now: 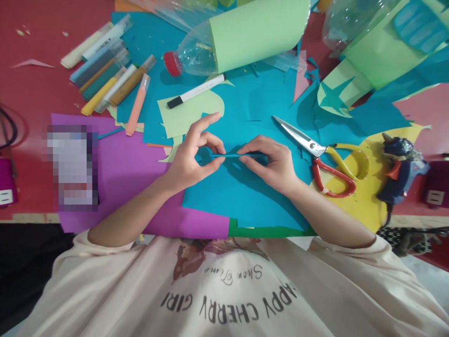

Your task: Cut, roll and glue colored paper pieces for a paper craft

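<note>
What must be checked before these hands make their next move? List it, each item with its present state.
1. Left hand has a grip on the blue strip: ok, pinched at fingertips.
2. Right hand pinches the same strip: ok.
3. Scissors out of both hands: ok, lying beyond the right hand.
4. Bottle's red cap on: ok.
5. Glue gun cool: cannot tell.
6. Offcuts tidied away: not ok, a pink scrap lies near the bottle.
</note>
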Demonstrator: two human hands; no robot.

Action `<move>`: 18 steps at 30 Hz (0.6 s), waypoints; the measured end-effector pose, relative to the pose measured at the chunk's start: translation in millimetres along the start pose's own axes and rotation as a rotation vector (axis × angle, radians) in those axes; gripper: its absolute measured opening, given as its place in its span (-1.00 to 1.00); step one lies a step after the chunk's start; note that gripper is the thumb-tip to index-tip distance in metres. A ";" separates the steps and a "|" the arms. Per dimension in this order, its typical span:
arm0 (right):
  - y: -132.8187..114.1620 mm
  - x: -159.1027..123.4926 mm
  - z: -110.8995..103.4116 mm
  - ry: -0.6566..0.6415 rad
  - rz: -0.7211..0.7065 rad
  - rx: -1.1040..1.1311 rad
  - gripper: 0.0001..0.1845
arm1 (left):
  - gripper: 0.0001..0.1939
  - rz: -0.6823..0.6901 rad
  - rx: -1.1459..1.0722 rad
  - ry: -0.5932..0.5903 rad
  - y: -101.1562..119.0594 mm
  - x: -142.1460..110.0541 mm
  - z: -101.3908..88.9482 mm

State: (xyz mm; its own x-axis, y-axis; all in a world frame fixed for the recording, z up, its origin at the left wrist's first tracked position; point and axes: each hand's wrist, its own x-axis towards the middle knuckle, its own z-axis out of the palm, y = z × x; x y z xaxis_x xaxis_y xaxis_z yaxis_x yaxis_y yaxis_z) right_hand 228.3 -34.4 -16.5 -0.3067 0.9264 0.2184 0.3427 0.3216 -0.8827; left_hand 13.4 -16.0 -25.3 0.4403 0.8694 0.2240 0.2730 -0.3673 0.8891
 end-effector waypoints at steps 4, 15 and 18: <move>0.0 -0.2 0.1 -0.005 -0.010 0.003 -0.82 | -0.35 0.026 0.010 -0.003 -0.6 0.3 -0.8; 6.8 2.0 1.3 0.119 0.196 0.152 -0.62 | -0.49 0.057 0.101 0.104 -1.3 1.7 -3.3; 10.6 3.3 -0.3 0.153 0.233 0.253 -0.55 | -0.49 0.061 0.088 0.139 -5.0 2.8 -4.1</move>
State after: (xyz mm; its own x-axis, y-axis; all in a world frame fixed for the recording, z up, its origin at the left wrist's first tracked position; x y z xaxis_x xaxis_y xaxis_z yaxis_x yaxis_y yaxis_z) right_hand 231.3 -27.9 -25.0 -0.1035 0.9937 0.0424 0.1520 0.0579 -0.9867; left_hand 9.8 -10.4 -27.5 0.3379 0.8796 0.3348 0.3259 -0.4430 0.8352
